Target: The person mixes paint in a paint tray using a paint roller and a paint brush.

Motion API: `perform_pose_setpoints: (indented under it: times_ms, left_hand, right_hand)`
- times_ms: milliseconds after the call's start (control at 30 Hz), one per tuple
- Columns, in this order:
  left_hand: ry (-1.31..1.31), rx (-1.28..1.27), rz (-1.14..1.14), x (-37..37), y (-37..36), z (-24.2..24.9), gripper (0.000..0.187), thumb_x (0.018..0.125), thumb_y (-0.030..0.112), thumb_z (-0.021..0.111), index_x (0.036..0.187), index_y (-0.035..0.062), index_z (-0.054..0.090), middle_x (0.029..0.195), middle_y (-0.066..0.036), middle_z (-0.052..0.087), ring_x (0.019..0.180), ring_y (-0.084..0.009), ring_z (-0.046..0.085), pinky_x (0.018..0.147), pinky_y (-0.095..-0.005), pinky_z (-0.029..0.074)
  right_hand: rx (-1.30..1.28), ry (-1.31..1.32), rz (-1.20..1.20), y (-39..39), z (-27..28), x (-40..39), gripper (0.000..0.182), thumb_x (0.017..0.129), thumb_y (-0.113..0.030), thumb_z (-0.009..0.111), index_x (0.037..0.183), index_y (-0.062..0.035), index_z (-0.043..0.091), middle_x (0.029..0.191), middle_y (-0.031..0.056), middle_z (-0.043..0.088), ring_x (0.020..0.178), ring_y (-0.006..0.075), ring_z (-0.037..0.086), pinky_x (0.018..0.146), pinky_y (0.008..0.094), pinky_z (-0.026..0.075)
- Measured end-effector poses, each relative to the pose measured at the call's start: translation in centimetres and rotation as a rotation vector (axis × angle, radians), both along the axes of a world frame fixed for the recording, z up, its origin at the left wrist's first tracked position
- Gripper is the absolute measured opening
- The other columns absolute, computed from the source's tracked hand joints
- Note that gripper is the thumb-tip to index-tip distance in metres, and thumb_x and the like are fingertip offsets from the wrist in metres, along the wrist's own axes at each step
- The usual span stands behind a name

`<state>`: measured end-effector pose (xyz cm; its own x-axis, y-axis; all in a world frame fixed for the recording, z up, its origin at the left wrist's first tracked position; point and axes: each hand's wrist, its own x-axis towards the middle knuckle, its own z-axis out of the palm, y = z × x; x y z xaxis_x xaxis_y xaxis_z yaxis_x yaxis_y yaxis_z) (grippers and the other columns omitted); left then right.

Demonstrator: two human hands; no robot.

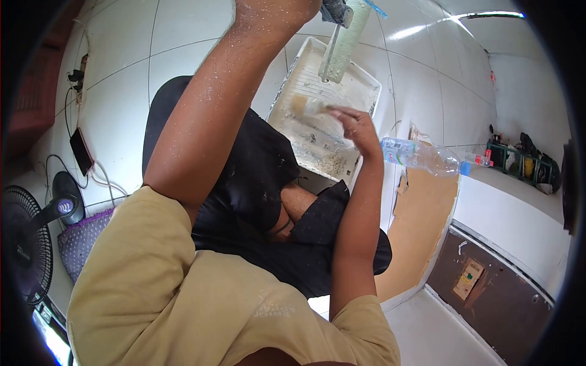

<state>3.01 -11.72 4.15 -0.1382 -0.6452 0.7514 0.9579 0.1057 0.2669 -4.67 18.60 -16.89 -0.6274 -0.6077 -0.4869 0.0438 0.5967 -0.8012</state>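
My left hand (284, 11) is at the top edge of the view, partly cut off, closed at the dark grip of a paint roller (348, 46). The roller's pale green, paint-coated sleeve hangs over the far end of a white paint tray (287, 79). White specks dot my left forearm. Over the tray, my right hand (359, 129) has its fingers pinched on a blurred tool with a tan end, which looks like a paintbrush (303, 105). White paint with dark smudges and lumps covers the tray's inside.
A capped plastic bottle (424, 157) lies right of the tray, by a brown board (421, 226). At left are a black fan (27, 244), a phone (80, 152) on a cable and a patterned cloth (85, 244). A green crate (519, 163) stands far right.
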Motion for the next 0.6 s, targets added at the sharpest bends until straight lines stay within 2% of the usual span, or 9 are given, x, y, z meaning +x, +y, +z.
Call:
perform_pose_setpoints:
  times_ms: [67, 100, 167, 233, 300, 367, 433, 467, 600]
  left_hand:
    - [-0.012, -0.005, 0.081, -0.1, 0.3, 0.2, 0.048, 0.105, 0.055, 0.059, 0.087, 0.0100, 0.061, 0.061, 0.001, 0.051, 0.045, -0.0053, 0.044, 0.041, -0.0248, 0.033]
    - [-0.012, -0.005, 0.080, 0.0, 0.7, 0.4, 0.048, 0.105, 0.055, 0.059, 0.087, 0.0100, 0.061, 0.061, 0.001, 0.051, 0.045, -0.0053, 0.044, 0.041, -0.0248, 0.033]
    - [-0.087, 0.096, 0.103, 0.1, 1.4, 0.7, 0.050, 0.105, 0.055, 0.058, 0.085, 0.0099, 0.060, 0.062, 0.001, 0.051, 0.045, -0.0055, 0.042, 0.041, -0.0248, 0.032]
    - [-0.143, 0.057, 0.146, 0.3, 0.8, 0.4, 0.050, 0.106, 0.054, 0.057, 0.084, 0.0100, 0.059, 0.062, 0.001, 0.050, 0.045, -0.0056, 0.042, 0.041, -0.0247, 0.032]
    - [-0.202, 0.018, 0.186, 0.3, 0.7, 0.4, 0.050, 0.106, 0.054, 0.056, 0.082, 0.0100, 0.058, 0.062, 0.002, 0.050, 0.045, -0.0058, 0.041, 0.041, -0.0247, 0.031]
    - [-0.128, 0.095, 0.075, 0.1, 1.2, 0.2, 0.048, 0.109, 0.049, 0.055, 0.080, 0.0109, 0.057, 0.062, 0.003, 0.048, 0.046, -0.0059, 0.039, 0.042, -0.0244, 0.031]
    - [-0.113, 0.034, 0.079, -0.4, 0.7, -0.5, 0.046, 0.109, 0.046, 0.054, 0.080, 0.0116, 0.056, 0.062, 0.003, 0.047, 0.047, -0.0054, 0.039, 0.043, -0.0244, 0.031]
    - [-0.099, -0.031, 0.087, -0.6, 0.5, -0.9, 0.044, 0.110, 0.043, 0.054, 0.079, 0.0124, 0.055, 0.063, 0.004, 0.046, 0.049, -0.0049, 0.038, 0.045, -0.0244, 0.031]
    - [-0.196, 0.047, 0.165, -1.4, 1.0, -1.4, 0.040, 0.112, 0.039, 0.053, 0.081, 0.0133, 0.053, 0.064, 0.006, 0.045, 0.055, -0.0033, 0.036, 0.051, -0.0253, 0.029]
  right_hand:
    - [-0.179, -0.011, -0.281, 0.9, -1.4, -0.9, 0.032, 0.100, -0.029, 0.072, 0.126, -0.0121, 0.079, 0.069, -0.0051, 0.055, 0.057, 0.0063, 0.043, 0.052, 0.0241, 0.038]
    - [-0.178, -0.010, -0.281, 0.5, -2.2, -0.9, 0.032, 0.100, -0.029, 0.072, 0.126, -0.0121, 0.079, 0.069, -0.0051, 0.055, 0.057, 0.0063, 0.043, 0.052, 0.0241, 0.038]
    - [-0.139, 0.218, -0.426, -0.8, -3.4, -0.5, 0.032, 0.101, -0.028, 0.072, 0.127, -0.0112, 0.078, 0.066, -0.0069, 0.048, 0.056, 0.0060, 0.040, 0.053, 0.0239, 0.038]
    - [-0.122, 0.158, -0.361, -0.7, -3.1, -0.2, 0.031, 0.102, -0.028, 0.070, 0.128, -0.0115, 0.077, 0.066, -0.0069, 0.046, 0.056, 0.0056, 0.038, 0.054, 0.0241, 0.037]
    - [-0.049, -0.262, 0.112, 0.1, -1.1, 0.1, 0.032, 0.105, -0.030, 0.068, 0.129, -0.0113, 0.077, 0.067, -0.0071, 0.045, 0.058, 0.0054, 0.039, 0.055, 0.0237, 0.038]
    - [-0.040, -0.202, 0.080, 0.7, -1.1, 0.4, 0.033, 0.105, -0.031, 0.067, 0.128, -0.0094, 0.077, 0.070, -0.0070, 0.047, 0.059, 0.0056, 0.041, 0.055, 0.0232, 0.038]
    - [-0.243, 0.039, -0.322, 0.7, -1.8, 0.1, 0.034, 0.103, -0.031, 0.070, 0.129, -0.0093, 0.077, 0.070, -0.0071, 0.047, 0.060, 0.0065, 0.041, 0.056, 0.0247, 0.040]
    - [-0.243, 0.041, -0.323, 0.8, -1.9, 0.1, 0.034, 0.103, -0.031, 0.070, 0.129, -0.0093, 0.077, 0.070, -0.0071, 0.047, 0.060, 0.0065, 0.041, 0.056, 0.0247, 0.040]
    - [-0.046, -0.139, 0.086, 0.9, -0.8, 0.2, 0.033, 0.103, -0.033, 0.070, 0.127, -0.0104, 0.078, 0.069, -0.0068, 0.048, 0.061, 0.0053, 0.044, 0.055, 0.0224, 0.039]
